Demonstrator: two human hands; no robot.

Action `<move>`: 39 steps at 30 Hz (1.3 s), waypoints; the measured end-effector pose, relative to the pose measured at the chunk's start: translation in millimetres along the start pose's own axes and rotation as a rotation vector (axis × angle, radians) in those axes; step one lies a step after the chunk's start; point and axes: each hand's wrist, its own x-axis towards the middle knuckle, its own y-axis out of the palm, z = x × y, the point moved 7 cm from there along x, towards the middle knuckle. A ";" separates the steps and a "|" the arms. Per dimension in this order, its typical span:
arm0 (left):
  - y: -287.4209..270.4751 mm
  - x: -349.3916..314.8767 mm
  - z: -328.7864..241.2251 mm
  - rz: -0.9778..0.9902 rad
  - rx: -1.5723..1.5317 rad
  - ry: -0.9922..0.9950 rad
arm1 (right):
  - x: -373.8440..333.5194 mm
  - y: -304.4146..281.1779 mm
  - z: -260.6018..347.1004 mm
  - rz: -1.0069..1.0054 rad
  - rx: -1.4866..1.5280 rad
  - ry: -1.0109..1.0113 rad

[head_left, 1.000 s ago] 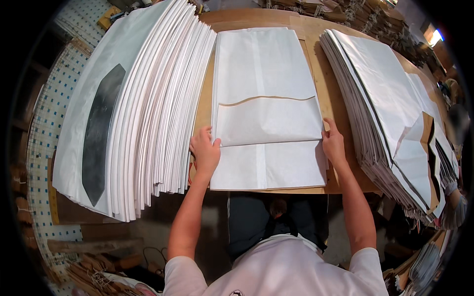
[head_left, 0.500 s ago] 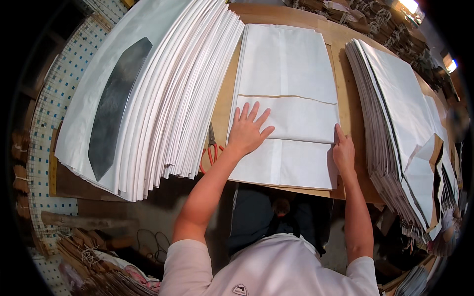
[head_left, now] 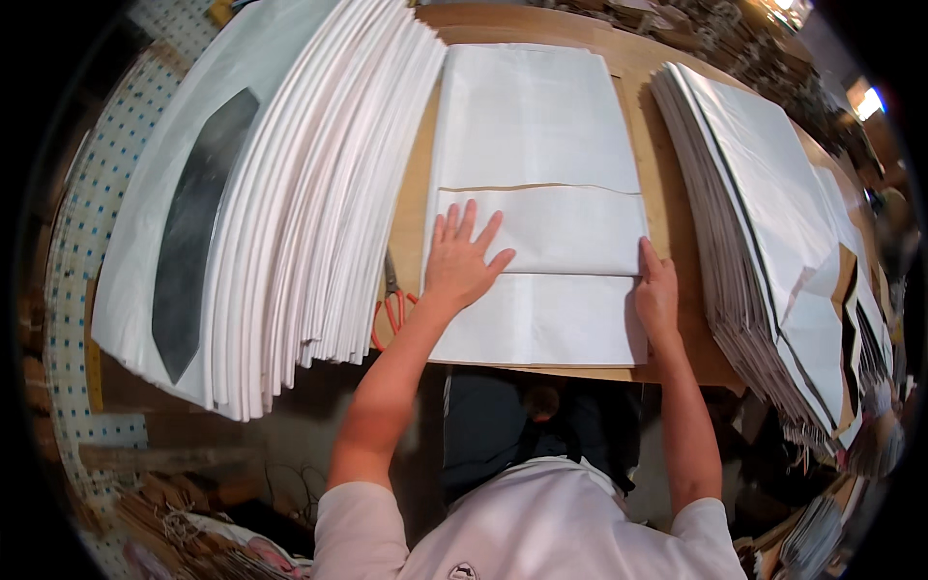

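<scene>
A white paper bag (head_left: pixel 536 126) lies flat on the wooden table (head_left: pixel 667 353), its bottom flap folded up across the middle. My left hand (head_left: pixel 462 259) presses flat on the fold with the fingers spread. At the bag's right edge my right hand (head_left: pixel 657 298) rests along the side of the paper, fingers together, pinning the fold.
A tall fanned stack of white bags (head_left: pixel 290 184) with a dark window on top lies at the left. Another fanned stack (head_left: pixel 773 242) lies at the right. Orange-handled scissors (head_left: pixel 391 307) lie between the left stack and the bag.
My left hand has moved from the bag's left edge onto the folded flap and spread flat. My right hand stays at the right edge.
</scene>
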 end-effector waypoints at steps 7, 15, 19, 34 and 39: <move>-8.3 -2.2 0.6 -0.076 -0.001 0.001 | -1.0 -9.7 1.6 -0.189 0.304 0.072; -18.6 -4.8 -7.4 -0.143 0.079 -0.001 | 14.9 -12.6 -31.6 0.073 0.494 0.251; -10.0 1.4 -5.6 -0.130 -0.003 0.025 | 18.7 -5.5 -19.8 -0.026 0.262 0.234; -0.6 -2.2 -1.9 -0.129 0.069 -0.063 | 4.1 -0.9 3.0 -0.008 -0.102 0.087; -0.3 -4.2 -1.5 -0.171 0.092 -0.081 | 7.4 2.5 4.5 0.071 -0.252 0.094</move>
